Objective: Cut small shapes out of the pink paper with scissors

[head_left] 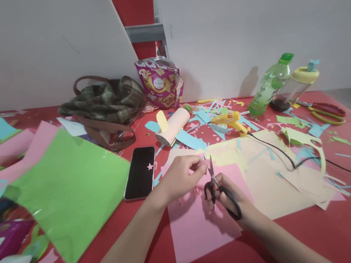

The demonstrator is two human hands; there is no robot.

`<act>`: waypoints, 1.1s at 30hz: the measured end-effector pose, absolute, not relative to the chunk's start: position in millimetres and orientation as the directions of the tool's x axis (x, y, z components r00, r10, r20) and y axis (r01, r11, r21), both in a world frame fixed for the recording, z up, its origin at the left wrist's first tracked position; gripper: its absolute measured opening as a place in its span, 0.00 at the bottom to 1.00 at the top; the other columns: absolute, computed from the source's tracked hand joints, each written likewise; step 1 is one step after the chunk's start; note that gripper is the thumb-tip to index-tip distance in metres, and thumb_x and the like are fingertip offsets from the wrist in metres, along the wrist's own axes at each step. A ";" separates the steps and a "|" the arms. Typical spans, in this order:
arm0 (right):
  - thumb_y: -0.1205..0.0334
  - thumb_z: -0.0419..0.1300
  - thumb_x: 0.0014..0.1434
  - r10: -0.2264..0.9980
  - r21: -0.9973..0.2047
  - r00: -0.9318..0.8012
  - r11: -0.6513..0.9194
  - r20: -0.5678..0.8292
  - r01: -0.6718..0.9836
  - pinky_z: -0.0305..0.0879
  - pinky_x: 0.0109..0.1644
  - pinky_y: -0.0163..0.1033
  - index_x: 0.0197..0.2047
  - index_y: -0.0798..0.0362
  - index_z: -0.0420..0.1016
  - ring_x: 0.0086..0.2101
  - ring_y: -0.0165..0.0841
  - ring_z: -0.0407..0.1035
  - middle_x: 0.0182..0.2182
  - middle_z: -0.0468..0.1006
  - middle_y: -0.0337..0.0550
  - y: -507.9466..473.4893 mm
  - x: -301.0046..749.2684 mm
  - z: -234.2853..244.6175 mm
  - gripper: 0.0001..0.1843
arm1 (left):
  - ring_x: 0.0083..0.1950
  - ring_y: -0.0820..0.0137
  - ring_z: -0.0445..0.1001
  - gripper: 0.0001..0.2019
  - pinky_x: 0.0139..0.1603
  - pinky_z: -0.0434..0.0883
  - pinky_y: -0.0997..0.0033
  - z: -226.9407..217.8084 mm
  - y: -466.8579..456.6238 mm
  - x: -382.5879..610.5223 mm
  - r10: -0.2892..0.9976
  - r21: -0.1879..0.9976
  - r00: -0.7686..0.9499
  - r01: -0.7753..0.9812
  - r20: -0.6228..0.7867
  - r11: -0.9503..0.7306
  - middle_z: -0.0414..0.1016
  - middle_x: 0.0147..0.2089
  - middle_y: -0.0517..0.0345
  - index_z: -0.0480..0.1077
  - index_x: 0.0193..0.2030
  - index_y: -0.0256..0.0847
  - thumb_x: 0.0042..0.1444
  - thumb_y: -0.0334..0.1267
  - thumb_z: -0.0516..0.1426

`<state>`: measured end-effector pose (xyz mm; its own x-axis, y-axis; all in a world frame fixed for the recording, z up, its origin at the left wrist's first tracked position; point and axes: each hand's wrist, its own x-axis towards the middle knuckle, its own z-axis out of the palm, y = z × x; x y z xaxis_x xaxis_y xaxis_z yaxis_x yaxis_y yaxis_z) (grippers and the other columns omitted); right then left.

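Between the thumb and fingers of my left hand (185,174) is a small piece of pink paper (204,163). My right hand (232,196) grips a pair of black-handled scissors (213,178), whose blades point away from me beside that piece. Under both hands lies a larger pink paper sheet (198,241), with cream sheets (271,196) to its right. A smartphone (140,173) with a pink star on its dark screen rests left of my left hand. Beyond the hands stands a pink paper tube (174,126) with yellow and blue paper flaps.
A yellow glue gun (230,122) trails a black cord over the sheets. Further right are a green bottle (269,87), a clear cup (297,89) and red-and-yellow-handled scissors (326,111). Green paper (77,189), a plaid bag (105,100) and a snack pouch (160,82) occupy the left and back.
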<state>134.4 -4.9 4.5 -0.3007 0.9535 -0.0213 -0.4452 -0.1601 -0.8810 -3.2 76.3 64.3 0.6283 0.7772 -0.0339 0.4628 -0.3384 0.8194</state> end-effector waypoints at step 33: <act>0.53 0.57 0.50 0.948 -0.892 -0.312 -0.194 -0.064 -0.407 0.55 0.27 0.35 0.31 0.50 0.53 0.24 0.28 0.59 0.25 0.63 0.37 -5.4 135.9 3.7 0.15 | 0.26 0.76 0.63 0.13 0.27 0.60 0.78 64.5 78.7 -10.2 0.753 0.825 0.654 0.463 -0.073 -0.322 0.65 0.22 0.62 0.64 0.22 0.36 0.52 0.37 0.46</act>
